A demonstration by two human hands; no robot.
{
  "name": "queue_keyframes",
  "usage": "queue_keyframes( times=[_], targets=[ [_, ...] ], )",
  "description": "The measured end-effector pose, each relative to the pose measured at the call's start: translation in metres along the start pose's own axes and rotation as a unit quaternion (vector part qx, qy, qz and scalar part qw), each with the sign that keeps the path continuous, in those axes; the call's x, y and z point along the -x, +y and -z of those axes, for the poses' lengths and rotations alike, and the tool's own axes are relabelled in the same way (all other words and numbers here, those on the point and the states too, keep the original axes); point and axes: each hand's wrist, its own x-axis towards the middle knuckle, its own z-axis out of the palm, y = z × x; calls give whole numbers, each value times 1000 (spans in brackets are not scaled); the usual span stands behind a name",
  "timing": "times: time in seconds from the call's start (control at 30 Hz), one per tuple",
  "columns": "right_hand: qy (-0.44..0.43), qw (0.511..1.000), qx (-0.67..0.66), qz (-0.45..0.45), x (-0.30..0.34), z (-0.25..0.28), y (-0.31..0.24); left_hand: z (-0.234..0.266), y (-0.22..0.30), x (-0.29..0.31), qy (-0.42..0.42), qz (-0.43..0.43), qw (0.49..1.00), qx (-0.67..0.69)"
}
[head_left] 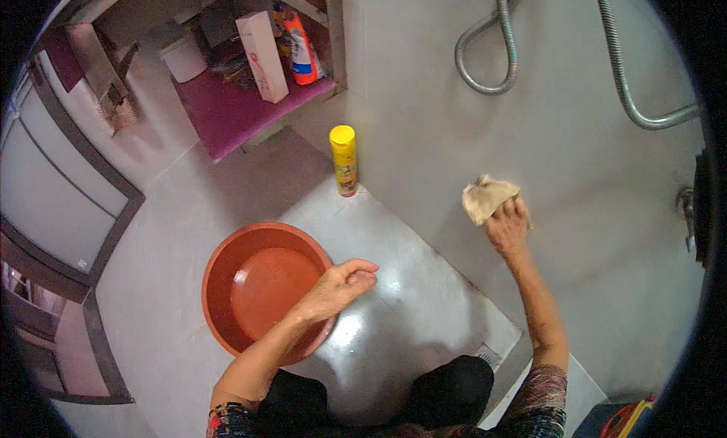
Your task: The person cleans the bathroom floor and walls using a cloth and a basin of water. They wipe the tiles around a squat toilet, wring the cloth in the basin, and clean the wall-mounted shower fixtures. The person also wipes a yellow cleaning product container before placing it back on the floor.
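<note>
My right hand (pixel 507 224) presses a crumpled beige cloth (pixel 485 199) against the grey wall (pixel 424 127), its fingers bent over the cloth's lower right part. The far side of the cloth bunches up beyond my fingertips. My left hand (pixel 341 288) hangs above the right rim of a round reddish-brown basin (pixel 214 290), its fingers loosely curled in with nothing visible in them. Part of the basin is hidden under my left forearm. Its inside looks shiny and wet.
A yellow-capped spray can (pixel 344 162) stands on the floor by the wall. Beyond it, a purple-covered shelf (pixel 235 124) bears a white box (pixel 263 57) and a red-and-white bottle (pixel 303 56). A metal hose (pixel 485 86) hangs above; a tap (pixel 687 211) sits at right. A floor drain (pixel 488 355) lies near my knee.
</note>
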Motion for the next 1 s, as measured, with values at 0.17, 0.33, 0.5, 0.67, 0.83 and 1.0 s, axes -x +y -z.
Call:
queue_keyframes(
  times=[0.17,0.33,0.5,0.67,0.83,1.0],
  targets=[
    [92,992,81,-36,-97,0,-12,2,-24,-5,-27,11,999,32],
    [118,988,66,-68,-213,-14,-29,18,-13,-7,9,20,1000,9],
    [34,990,135,21,-278,-47,-73,38,-21,0,54,35,998,18],
    [47,988,130,64,-269,-76,-109,51,-40,-1,77,20,997,21],
    [-69,978,101,172,-191,-133,-130,58,-41,-19,107,4,994,31],
    [-178,932,140,284,-98,-99,-118,87,-52,-48,240,-21,971,-5]
  ],
)
